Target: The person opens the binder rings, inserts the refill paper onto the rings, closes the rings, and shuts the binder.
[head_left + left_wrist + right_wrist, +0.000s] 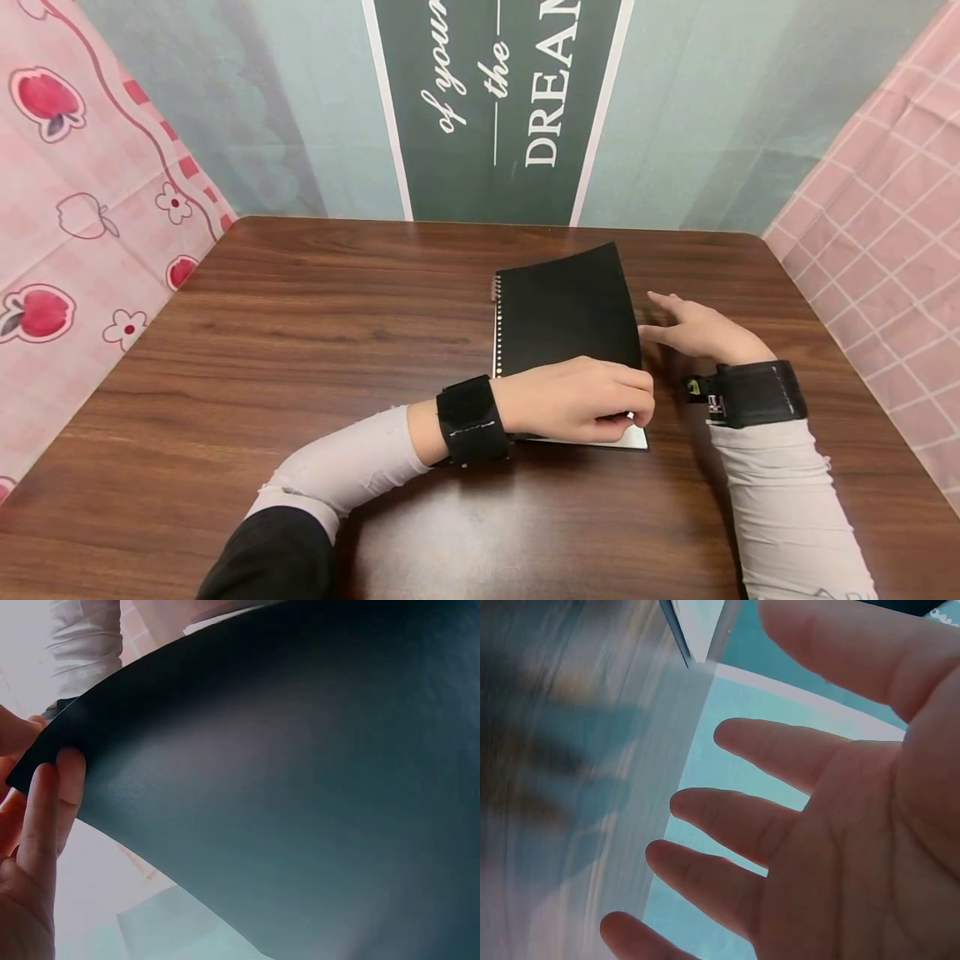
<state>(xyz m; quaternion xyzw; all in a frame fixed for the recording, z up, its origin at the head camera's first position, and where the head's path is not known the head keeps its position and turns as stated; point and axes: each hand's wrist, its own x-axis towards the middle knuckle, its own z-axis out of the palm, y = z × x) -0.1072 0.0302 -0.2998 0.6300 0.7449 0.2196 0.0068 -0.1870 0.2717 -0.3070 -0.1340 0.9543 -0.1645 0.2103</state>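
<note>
A ring-bound notebook lies right of the table's middle in the head view, its holes and binding along the left side. Its black cover is lifted and bowed along the right side, with a strip of white page showing at the near corner. My left hand reaches across the notebook and pinches the cover at its near right corner; in the left wrist view, fingertips press on the dark cover. My right hand hovers just right of the notebook, fingers spread and straight, palm holding nothing.
The brown wooden table carries the notebook. A grey-green backdrop with white lettering stands behind the far edge. Pink patterned cloth hangs on the left, and a pink checked one on the right.
</note>
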